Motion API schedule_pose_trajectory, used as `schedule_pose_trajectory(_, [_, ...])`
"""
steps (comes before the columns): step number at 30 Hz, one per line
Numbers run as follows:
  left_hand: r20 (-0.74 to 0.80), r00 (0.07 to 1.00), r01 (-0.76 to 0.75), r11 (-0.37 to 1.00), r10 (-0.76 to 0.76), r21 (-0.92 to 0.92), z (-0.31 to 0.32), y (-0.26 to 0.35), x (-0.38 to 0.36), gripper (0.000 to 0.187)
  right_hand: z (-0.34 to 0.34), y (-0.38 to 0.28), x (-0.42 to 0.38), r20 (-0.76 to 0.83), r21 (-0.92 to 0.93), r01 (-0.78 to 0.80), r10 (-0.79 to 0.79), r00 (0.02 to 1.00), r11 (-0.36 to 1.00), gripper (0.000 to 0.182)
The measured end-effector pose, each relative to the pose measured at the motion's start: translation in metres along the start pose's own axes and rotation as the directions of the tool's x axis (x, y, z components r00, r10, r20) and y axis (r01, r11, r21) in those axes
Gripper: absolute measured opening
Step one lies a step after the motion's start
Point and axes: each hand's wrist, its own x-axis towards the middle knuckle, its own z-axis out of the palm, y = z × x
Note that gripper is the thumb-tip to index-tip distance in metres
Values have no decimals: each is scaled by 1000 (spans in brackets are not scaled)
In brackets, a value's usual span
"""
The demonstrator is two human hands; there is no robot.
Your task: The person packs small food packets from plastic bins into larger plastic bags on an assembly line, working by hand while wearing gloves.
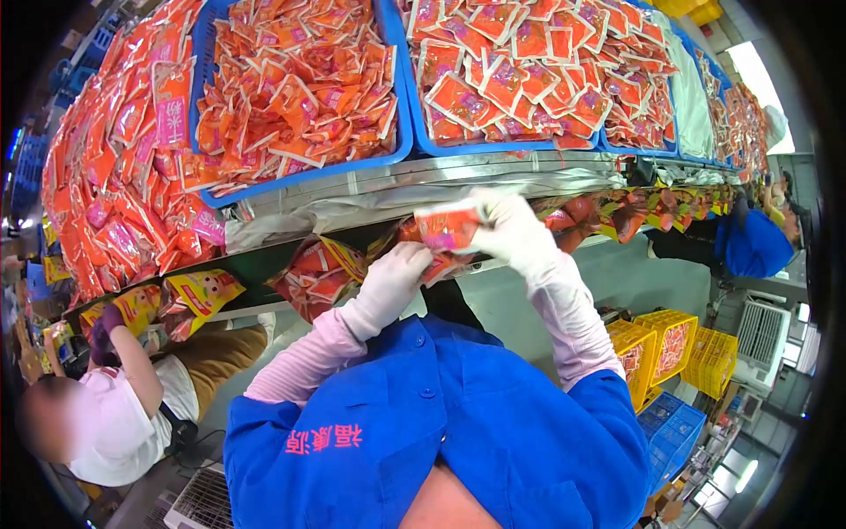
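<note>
My right hand [511, 229], in a white glove and slightly blurred, pinches a red sachet [448, 226] with white edges. My left hand [392, 280], also gloved in white, is just left of and below the sachet. Its fingers are closed near the mouth of a bag, and what they grip is hidden. Beside it on the dark conveyor [256, 295] rests a clear and yellow bag [322, 273] filled with red sachets. Beyond my hands stand a blue crate [412, 132] and another blue crate [480, 150], both heaped with similar red sachets.
A large heap of red packets [123, 176] lies at the left. More yellow-topped bags [204, 295] line the conveyor both ways. A co-worker in white [115, 423] is at the left, another in blue [753, 242] at the far right. Yellow crates [709, 357] stand behind me, right.
</note>
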Motion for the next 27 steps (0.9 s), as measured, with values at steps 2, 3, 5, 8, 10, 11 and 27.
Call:
schedule_pose_trajectory(2, [127, 991, -71, 984, 50, 166, -1, -10, -13, 24, 8, 7, 8, 151, -589, 100, -12, 988, 802, 31])
schedule_pose_trajectory(3, [271, 960, -162, 935, 75, 314, -5, -13, -19, 26, 17, 13, 15, 262, -601, 296, -167, 951, 742, 31])
schedule_pose_trajectory(5, [293, 953, -181, 916, 73, 358, -16, -20, -32, 20, 36, 14, 30, 394, -774, 288, 72, 916, 564, 28])
schedule_pose_trajectory(8, [309, 945, -260, 825, 110, 502, -19, -39, -46, 9, 81, 45, 72, 533, -805, 336, 348, 771, 489, 23])
schedule_pose_trajectory(10, [320, 942, -258, 830, 103, 494, -23, -33, -44, 9, 130, 136, 111, 548, -836, 438, 471, 691, 330, 21])
schedule_pose_trajectory(11, [334, 937, -259, 840, 99, 477, -25, -29, -41, 10, 137, 133, 101, 392, -878, 240, 335, 857, 413, 22])
schedule_pose_trajectory(27, [-248, 960, 278, 575, -131, 770, -85, -170, 117, 21, -95, 92, 221, -333, -917, -242, -274, 902, 318, 37])
